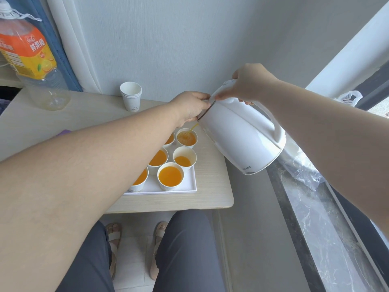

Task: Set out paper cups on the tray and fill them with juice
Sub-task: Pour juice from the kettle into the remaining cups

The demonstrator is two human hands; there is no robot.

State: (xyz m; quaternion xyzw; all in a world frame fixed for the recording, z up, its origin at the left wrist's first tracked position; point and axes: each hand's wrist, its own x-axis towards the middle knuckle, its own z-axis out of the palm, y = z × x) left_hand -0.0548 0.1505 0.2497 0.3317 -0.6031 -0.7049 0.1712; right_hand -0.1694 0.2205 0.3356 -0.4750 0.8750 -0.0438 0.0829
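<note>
Desk [63,123]: pale wood-grain, set against a grey wall. The person is seated at it, knees under the near edge.

Kettle [237,133]: white, hard-shelled, held tilted in the air above the tray's far right corner with the spout down. The right hand [250,83] wraps the top of the handle. The left hand [191,106] has its fingers curled at the lid edge beside the spout. It probably carries real weight, and the smooth body looks slippery, so the handle is the sound hold, with a second hand near the lid for steadiness.

Juice bottle [31,60]: large, clear, orange label, at the far left; it looks nearly drained.

Tray [168,189]: white, shallow-walled, near the desk's right edge.

Paper cups: six show on the tray in two rows, some part-hidden by the left forearm. All hold orange juice, and the middle right one sits lowest. They are likely light and thin-walled, easy to crush or tip, so best left standing.

Spare cup stack [131,95]: by the wall, well apart from the tray.

Far right cup [187,138]: frothing.

Juice stream [193,128]: thin, falling from the spout into that cup.
</note>
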